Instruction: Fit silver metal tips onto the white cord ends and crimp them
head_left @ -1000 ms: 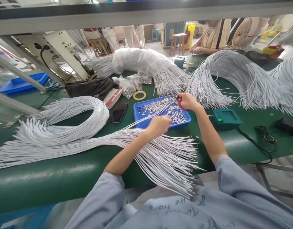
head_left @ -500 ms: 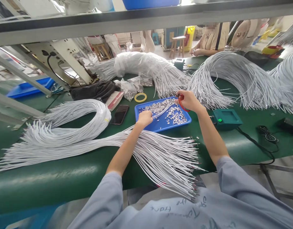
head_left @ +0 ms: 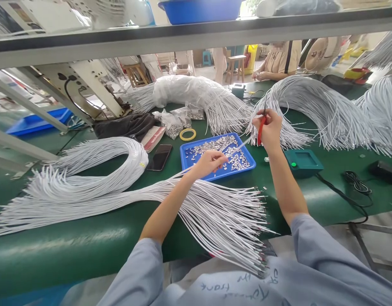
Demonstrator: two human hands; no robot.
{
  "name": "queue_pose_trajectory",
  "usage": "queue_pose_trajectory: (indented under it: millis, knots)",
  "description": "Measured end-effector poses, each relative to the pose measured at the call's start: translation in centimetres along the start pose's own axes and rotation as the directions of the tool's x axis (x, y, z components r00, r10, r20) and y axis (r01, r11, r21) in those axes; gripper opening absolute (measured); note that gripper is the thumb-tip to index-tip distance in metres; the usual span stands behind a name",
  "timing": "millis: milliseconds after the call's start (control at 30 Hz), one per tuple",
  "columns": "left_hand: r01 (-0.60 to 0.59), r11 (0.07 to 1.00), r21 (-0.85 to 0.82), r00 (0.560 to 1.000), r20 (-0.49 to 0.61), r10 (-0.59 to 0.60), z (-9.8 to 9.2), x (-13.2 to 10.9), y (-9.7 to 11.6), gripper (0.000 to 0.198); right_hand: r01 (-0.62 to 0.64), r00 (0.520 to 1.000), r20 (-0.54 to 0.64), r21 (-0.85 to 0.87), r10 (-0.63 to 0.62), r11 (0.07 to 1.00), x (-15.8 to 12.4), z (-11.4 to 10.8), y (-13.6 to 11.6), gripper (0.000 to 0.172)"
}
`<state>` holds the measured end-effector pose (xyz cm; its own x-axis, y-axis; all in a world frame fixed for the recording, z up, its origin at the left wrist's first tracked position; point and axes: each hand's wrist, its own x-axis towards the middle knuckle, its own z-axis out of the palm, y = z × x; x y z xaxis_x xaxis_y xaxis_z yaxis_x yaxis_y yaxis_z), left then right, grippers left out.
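While clutching red-handled tool (head_left: pixel 260 131) in right hand (head_left: pixel 270 129), seemingly pinching blurred pale wire (head_left: pixel 242 145) in left hand (head_left: pixel 210 163), above blue tray (head_left: pixel 237 171) of metal pieces (head_left: pixel 239 162). Just beside white wire bundle (head_left: pixel 221 208) on table (head_left: pixel 97 240). Probably handling single wire; next, likely calling for steady pinch, careful tool alignment.

The fanned cable bundle (head_left: pixel 215 208) is white with dark and reddish tips; the tray (head_left: pixel 236 172) is bright blue, the small metal parts (head_left: pixel 238 162) silver and the tool handle (head_left: pixel 260 132) red. The bench (head_left: pixel 71 260) is plain dark green, the device (head_left: pixel 307 161) teal with a bright green button (head_left: pixel 293 164), the tape roll (head_left: pixel 187 139) yellow. The shirt (head_left: pixel 189 293) is grey-blue with dark lettering.
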<state>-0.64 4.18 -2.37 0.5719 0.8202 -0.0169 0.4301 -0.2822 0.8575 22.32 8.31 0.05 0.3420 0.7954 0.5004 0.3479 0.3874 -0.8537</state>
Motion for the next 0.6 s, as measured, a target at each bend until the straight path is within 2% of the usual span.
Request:
queue_pose_trajectory:
  millis: [67, 133, 167, 200, 233, 267, 300, 333, 367, 400, 433, 500, 600]
  knots:
    - [-0.090, 0.961, -0.261, 0.981, 0.144, 0.131, 1.3, -1.7, 1.8, 0.034, -0.028, 0.997, -0.073, 0.101, 0.035, 0.994, 0.2, -0.3, -0.1, 0.014]
    - [-0.104, 0.902, -0.419, 0.942, 0.250, 0.224, 2.6, -3.5, 3.4, 0.031, -0.056, 0.995, -0.079, 0.151, 0.069, 0.987, 0.1, -0.4, -0.3, 0.014]
    - [-0.072, 0.865, -0.496, 0.911, 0.320, 0.259, 3.2, -4.3, 4.1, 0.030, -0.065, 0.996, -0.057, 0.155, 0.075, 0.986, -0.1, -0.4, -0.5, 0.013]
    - [-0.009, 0.828, -0.560, 0.856, 0.424, 0.297, 3.6, -5.0, 4.6, 0.029, -0.063, 0.997, -0.026, 0.157, 0.068, 0.986, -0.3, -0.3, -0.6, 0.013]
    - [0.047, 0.800, -0.598, 0.782, 0.520, 0.343, 3.9, -5.5, 5.0, 0.027, -0.052, 0.999, 0.008, 0.166, 0.051, 0.985, -0.6, 0.0, -0.9, 0.013]
    - [0.085, 0.775, -0.626, 0.732, 0.567, 0.378, 4.0, -5.8, 5.2, 0.025, -0.032, 0.999, 0.040, 0.194, 0.025, 0.980, -1.1, 0.3, -1.2, 0.013]
    - [0.104, 0.744, -0.660, 0.722, 0.565, 0.400, 3.9, -5.9, 5.2, 0.023, -0.007, 0.998, 0.065, 0.237, -0.009, 0.971, -1.6, 0.6, -1.5, 0.015]
    - [0.093, 0.707, -0.702, 0.754, 0.513, 0.410, 3.7, -5.9, 5.1, 0.021, 0.009, 0.995, 0.091, 0.289, -0.037, 0.957, -2.2, 1.0, -2.0, 0.018]
    - [0.053, 0.663, -0.746, 0.815, 0.417, 0.404, 3.5, -5.7, 4.9, 0.020, 0.019, 0.992, 0.110, 0.340, -0.060, 0.940, -2.8, 1.3, -2.5, 0.020]
    - [-0.009, 0.624, -0.781, 0.877, 0.293, 0.380, 3.2, -5.4, 4.6, 0.020, 0.018, 0.988, 0.135, 0.381, -0.076, 0.924, -3.5, 1.5, -3.0, 0.023]
    - [-0.083, 0.604, -0.793, 0.921, 0.171, 0.350, 2.9, -5.0, 4.3, 0.021, 0.014, 0.981, 0.169, 0.408, -0.091, 0.913, -4.1, 1.7, -3.6, 0.024]
    - [-0.228, 0.622, -0.749, 0.950, -0.031, 0.311, 2.3, -4.2, 3.9, 0.022, 0.007, 0.964, 0.236, 0.432, -0.121, 0.902, -5.3, 1.7, -4.7, 0.024]
    - [-0.364, 0.666, -0.651, 0.930, -0.210, 0.303, 1.7, -3.5, 3.6, 0.020, 0.010, 0.940, 0.304, 0.434, -0.157, 0.901, -6.7, 1.3, -5.9, 0.021]
